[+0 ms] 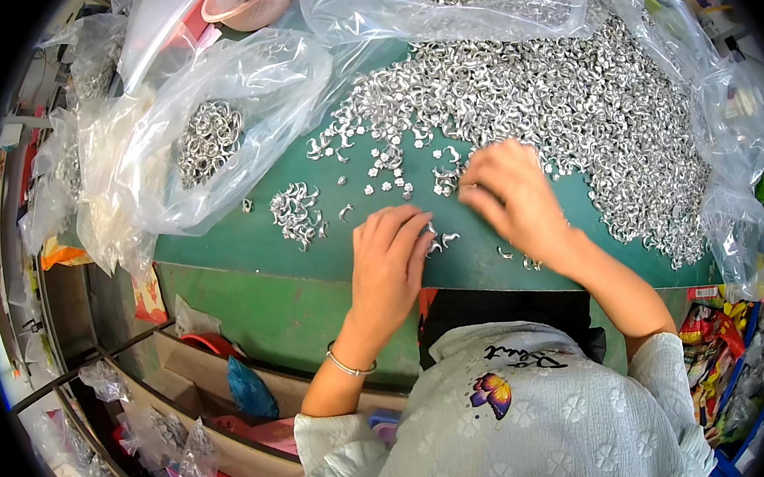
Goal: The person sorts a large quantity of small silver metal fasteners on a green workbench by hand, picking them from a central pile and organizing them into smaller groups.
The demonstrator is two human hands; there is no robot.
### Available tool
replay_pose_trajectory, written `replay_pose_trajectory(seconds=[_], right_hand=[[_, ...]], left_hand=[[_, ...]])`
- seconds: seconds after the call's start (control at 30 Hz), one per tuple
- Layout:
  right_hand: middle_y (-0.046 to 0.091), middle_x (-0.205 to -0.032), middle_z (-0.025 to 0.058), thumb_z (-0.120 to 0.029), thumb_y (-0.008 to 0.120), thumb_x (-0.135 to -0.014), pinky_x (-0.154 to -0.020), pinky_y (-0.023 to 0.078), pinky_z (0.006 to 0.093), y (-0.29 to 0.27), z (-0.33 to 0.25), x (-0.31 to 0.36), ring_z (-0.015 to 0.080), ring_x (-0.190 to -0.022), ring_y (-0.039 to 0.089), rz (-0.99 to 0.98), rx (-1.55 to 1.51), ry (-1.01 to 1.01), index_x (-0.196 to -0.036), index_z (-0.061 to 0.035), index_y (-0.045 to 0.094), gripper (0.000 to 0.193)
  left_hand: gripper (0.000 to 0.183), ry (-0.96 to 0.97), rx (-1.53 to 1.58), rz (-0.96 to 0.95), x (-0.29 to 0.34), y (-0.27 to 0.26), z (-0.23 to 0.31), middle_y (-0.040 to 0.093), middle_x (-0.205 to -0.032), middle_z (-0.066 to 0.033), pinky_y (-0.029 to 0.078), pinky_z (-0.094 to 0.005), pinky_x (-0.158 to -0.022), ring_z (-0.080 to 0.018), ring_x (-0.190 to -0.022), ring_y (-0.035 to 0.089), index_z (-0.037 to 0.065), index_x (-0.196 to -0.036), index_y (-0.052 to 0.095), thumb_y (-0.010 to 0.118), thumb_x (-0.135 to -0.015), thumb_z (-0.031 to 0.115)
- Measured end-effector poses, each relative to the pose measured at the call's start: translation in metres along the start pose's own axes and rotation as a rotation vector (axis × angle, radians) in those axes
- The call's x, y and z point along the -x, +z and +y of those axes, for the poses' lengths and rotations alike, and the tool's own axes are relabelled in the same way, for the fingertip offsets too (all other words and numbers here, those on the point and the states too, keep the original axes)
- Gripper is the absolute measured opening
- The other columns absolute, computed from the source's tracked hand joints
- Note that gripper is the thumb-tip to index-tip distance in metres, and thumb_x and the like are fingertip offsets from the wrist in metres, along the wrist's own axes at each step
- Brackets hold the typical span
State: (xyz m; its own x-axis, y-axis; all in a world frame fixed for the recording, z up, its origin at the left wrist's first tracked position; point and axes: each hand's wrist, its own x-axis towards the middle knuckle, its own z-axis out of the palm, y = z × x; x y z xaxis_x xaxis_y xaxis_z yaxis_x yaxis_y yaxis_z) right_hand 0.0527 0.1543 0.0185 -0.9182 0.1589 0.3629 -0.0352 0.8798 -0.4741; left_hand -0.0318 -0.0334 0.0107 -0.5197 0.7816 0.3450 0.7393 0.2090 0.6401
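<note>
A big heap of small silver metal pieces [558, 102] covers the far right of a green table [249, 239]. My left hand [390, 264], with a thin bracelet on the wrist, rests palm down near the table's front edge, its fingertips touching a few loose pieces [442, 240]. My right hand [510, 196] lies palm down at the heap's near edge, fingers curled over pieces; whether it grips any is hidden. A small separate cluster of the pieces [298, 213] lies to the left of my left hand.
A clear plastic bag [215, 135] holding metal rings lies at the table's left. More clear plastic [732, 170] lines the heap's right and back. A pink bowl [250, 4] sits at the back. Below left, boxes and bags of parts [174, 430] stand on the floor.
</note>
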Motion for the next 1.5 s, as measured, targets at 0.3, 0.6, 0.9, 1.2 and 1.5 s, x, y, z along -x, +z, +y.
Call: replay_pose_trajectory(seconds=[0.3,0.6,0.9,1.2,1.5], right_hand=[[0.056,-0.085,0.0072,-0.009,0.068,-0.073,-0.077,0.036,0.0371,0.018,0.015,-0.033,0.024,-0.089,0.051,-0.031,0.325,0.015,-0.076,-0.0059,0.064,0.006],[0.058,-0.082,0.0064,-0.012,0.07,-0.075,-0.079,0.036,0.0375,0.016,0.02,-0.027,0.0238,-0.087,0.052,0.028,0.237,0.017,-0.076,-0.0062,0.064,0.009],[0.055,-0.078,0.0051,-0.014,0.069,-0.077,-0.077,0.036,0.0367,0.002,-0.01,-0.014,0.0228,-0.087,0.051,-0.033,0.102,-0.025,-0.077,-0.0065,0.065,0.008],[0.057,-0.086,0.0052,-0.012,0.067,-0.077,-0.076,0.039,0.037,0.009,0.017,-0.045,0.0244,-0.088,0.052,0.082,0.233,-0.037,-0.08,-0.0071,0.066,0.006],[0.056,-0.083,0.0049,-0.014,0.069,-0.08,-0.075,0.037,0.0366,-0.01,0.033,-0.033,0.0243,-0.084,0.051,0.148,0.16,0.019,-0.08,-0.0068,0.061,0.012]], left_hand=[[0.026,0.091,-0.024,-0.086,0.009,0.024,0.002,0.055,-0.105,-0.0103,0.04,-0.0408,-0.09,-0.0309,-0.106,0.053,0.002,-0.1,0.062,0.07,-0.076,0.0],[0.028,-0.023,-0.011,-0.027,0.013,0.02,0.009,0.057,-0.115,-0.0112,0.039,-0.0421,-0.094,-0.0322,-0.111,0.052,0.002,-0.102,0.062,0.071,-0.075,0.0],[0.03,-0.081,0.071,0.126,0.013,0.011,0.0,0.059,-0.11,-0.0129,0.04,-0.0415,-0.091,-0.0322,-0.104,0.055,0.001,-0.108,0.06,0.067,-0.079,-0.002],[0.034,0.011,-0.035,-0.033,0.005,0.022,0.014,0.058,-0.114,-0.0111,0.038,-0.0427,-0.095,-0.0329,-0.109,0.053,0.003,-0.109,0.061,0.072,-0.076,0.005],[0.022,0.008,0.014,-0.022,0.009,0.024,0.009,0.058,-0.107,-0.0094,0.039,-0.0408,-0.092,-0.0307,-0.105,0.054,0.002,-0.097,0.063,0.07,-0.077,0.0]])
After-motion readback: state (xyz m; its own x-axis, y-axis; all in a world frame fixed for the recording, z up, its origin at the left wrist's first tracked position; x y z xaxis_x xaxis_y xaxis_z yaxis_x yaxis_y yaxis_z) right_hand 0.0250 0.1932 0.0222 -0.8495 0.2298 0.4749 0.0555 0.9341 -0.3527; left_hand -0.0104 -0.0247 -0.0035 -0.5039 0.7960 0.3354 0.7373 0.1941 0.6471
